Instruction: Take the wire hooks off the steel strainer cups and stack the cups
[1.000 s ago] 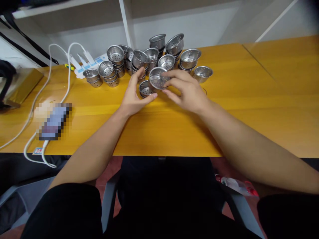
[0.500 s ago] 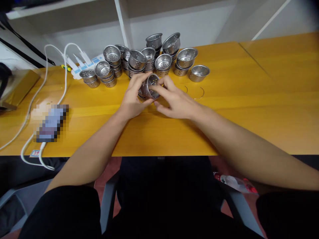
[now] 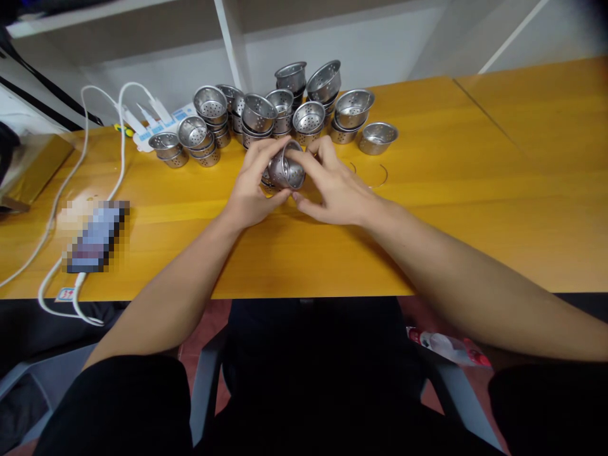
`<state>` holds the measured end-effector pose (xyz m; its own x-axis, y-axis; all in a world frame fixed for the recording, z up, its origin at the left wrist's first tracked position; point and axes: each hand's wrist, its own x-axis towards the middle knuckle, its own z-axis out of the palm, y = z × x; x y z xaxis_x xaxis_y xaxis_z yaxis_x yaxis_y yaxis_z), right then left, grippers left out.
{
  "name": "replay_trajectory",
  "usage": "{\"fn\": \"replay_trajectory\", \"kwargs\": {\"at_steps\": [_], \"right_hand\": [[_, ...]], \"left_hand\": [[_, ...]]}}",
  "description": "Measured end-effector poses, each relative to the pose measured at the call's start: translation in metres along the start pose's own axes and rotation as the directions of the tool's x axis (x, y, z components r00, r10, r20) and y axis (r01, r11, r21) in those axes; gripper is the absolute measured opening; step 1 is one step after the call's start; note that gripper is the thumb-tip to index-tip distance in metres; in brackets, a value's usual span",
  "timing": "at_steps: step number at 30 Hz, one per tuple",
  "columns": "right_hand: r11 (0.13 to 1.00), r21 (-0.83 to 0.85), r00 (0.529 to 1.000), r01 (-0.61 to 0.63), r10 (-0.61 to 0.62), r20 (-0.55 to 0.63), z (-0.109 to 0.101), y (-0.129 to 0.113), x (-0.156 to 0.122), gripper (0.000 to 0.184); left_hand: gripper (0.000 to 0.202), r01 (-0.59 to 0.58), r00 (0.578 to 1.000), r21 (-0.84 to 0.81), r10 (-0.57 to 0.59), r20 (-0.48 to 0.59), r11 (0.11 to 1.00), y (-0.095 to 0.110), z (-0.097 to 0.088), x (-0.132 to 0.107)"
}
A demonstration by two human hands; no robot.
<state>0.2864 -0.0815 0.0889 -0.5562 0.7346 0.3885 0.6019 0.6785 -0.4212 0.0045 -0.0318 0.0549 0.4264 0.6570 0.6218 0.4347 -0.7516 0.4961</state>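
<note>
Just above the table, a perforated metal strainer basket (image 3: 294, 174) lies tilted on its side, its mouth turned right. My left hand (image 3: 254, 183) is wrapped round its outside, fingers over the top and thumb below. At the mouth, my right hand (image 3: 335, 183) has its index finger over the rim and its thumb near the lower edge. A curved edge crosses the inside of the basket; whether it is a wire handle or a second rim I cannot tell. Under my left hand, part of another perforated metal piece shows.
Several strainer baskets (image 3: 259, 114) stand stacked along the back. A single basket (image 3: 378, 137) sits at their right end, near a thin curved wire (image 3: 384, 172). At left are a white power strip (image 3: 166, 123), a phone (image 3: 97, 237) and a white cable (image 3: 124, 145).
My right index finger has shifted from deep inside the basket up to its rim. A curved edge now shows across the basket's mouth. My left hand keeps its grip.
</note>
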Motion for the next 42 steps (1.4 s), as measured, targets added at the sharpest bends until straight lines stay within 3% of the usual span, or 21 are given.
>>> {"fn": "replay_trajectory", "kwargs": {"at_steps": [4,14,18,23,27,29,32,38,42], "right_hand": [[1.0,-0.006,1.0,0.01,-0.011,-0.027,0.001,-0.001,0.0,0.089],[0.997,-0.024,0.996,0.074,-0.075,-0.05,0.007,0.0,0.001,0.099],[0.996,-0.014,0.995,0.091,-0.091,-0.044,0.006,-0.002,0.002,0.091],[0.998,-0.013,0.997,0.063,-0.064,-0.034,0.006,-0.004,0.002,0.1],[0.998,-0.036,0.997,0.051,-0.053,-0.055,0.002,-0.007,0.003,0.105],[0.998,-0.034,0.997,0.048,-0.05,-0.058,0.0,-0.005,0.002,0.097],[0.999,-0.014,0.998,0.04,-0.04,-0.048,0.002,0.002,0.001,0.083],[0.983,0.047,0.982,0.175,-0.171,-0.079,0.018,0.021,0.003,0.101],[0.985,0.045,0.985,0.164,-0.161,-0.065,0.02,0.019,0.006,0.108]], "left_hand": [[0.11,0.012,1.0,-0.016,-0.012,0.005,1.0,-0.001,0.001,-0.001],[0.111,0.065,0.997,-0.018,-0.066,-0.031,0.998,-0.008,0.006,0.0],[0.11,0.023,1.0,-0.019,-0.023,-0.021,1.0,-0.011,0.005,-0.002],[0.108,-0.063,0.998,-0.034,0.063,-0.025,0.997,-0.02,0.007,-0.002],[0.116,0.032,0.999,-0.042,-0.033,-0.024,0.999,-0.018,0.008,-0.001],[0.116,0.062,0.998,-0.051,-0.063,-0.02,0.997,-0.015,0.008,-0.002],[0.114,0.026,0.999,-0.064,-0.028,-0.019,0.998,-0.019,0.01,-0.005],[0.112,-0.193,0.981,-0.08,0.19,-0.048,0.978,-0.046,0.016,-0.004],[0.112,-0.143,0.988,-0.08,0.138,-0.068,0.986,-0.047,0.021,-0.004]]}}
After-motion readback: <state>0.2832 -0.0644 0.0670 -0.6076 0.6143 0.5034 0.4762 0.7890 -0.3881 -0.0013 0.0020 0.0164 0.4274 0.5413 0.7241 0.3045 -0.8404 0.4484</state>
